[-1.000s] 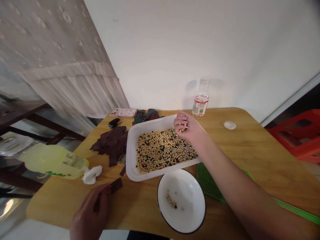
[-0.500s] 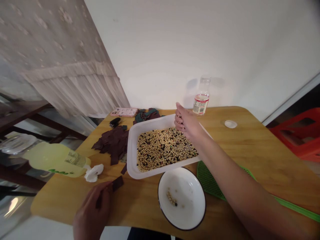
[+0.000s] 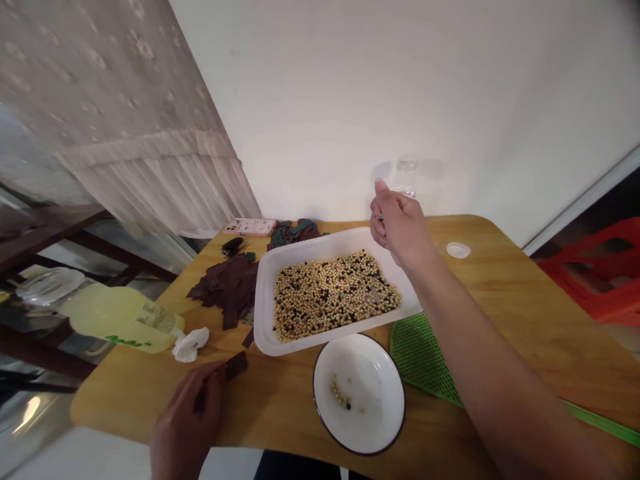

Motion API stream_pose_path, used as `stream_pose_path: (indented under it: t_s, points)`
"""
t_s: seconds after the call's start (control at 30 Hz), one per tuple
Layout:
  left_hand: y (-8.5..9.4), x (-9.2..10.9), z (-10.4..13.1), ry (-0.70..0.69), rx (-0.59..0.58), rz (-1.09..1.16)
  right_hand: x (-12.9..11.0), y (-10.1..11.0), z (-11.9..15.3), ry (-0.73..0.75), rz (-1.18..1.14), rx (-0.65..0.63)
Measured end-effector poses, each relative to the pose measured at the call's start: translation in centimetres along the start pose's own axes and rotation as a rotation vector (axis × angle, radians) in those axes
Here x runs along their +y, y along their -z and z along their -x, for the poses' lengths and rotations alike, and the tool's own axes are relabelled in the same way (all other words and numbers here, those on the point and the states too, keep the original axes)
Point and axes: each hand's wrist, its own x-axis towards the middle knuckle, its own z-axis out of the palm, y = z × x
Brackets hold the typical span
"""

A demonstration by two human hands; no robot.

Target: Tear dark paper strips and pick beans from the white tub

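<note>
My left hand (image 3: 193, 413) is closed at the table's front left, its fingers round a dark brown strip (image 3: 237, 365) that pokes out past the fingertips. My right hand (image 3: 399, 221) is a loose fist, thumb uppermost, held above the right end of a white plastic tub (image 3: 265, 297); its palm is hidden, so any contents cannot be made out. Many small round beads (image 3: 320, 300), mostly pale with black ones mixed in, cover the tub's floor. In front of it stands a dark-rimmed white bowl (image 3: 375, 413) with a few beads (image 3: 339, 390).
Dark brown strips (image 3: 227, 283) lie heaped left of the tub, near a pink phone (image 3: 250, 227). A yellowish bottle (image 3: 120, 317) and crumpled tissue (image 3: 190, 345) are at the left. A clear bottle (image 3: 406, 175), white lid (image 3: 459, 250) and green mesh swatter (image 3: 423, 353) are rightward.
My right hand has risen and moved away, from over the beads to in front of the clear bottle, now covering most of it. My left hand keeps its hold on the strip.
</note>
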Motion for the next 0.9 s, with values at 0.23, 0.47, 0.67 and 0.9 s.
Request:
stream_pose_path:
  t_s: [0.23,0.47,0.67,0.9]
  points:
    - [0.6,0.5,-0.5,-0.027,0.0,-0.024,0.9,-0.3,0.2,-0.046,-0.047,-0.095]
    - [0.5,0.6,-0.4,0.023,-0.013,-0.032,1.4,-0.5,-0.1,-0.051,-0.047,-0.058]
    - [0.6,0.6,-0.5,0.063,-0.042,-0.014,1.7,-0.6,-0.1,-0.047,-0.057,-0.062]
    - [0.2,0.3,-0.3,0.056,-0.02,0.003,2.1,-0.5,0.0,-0.091,0.042,-0.1]
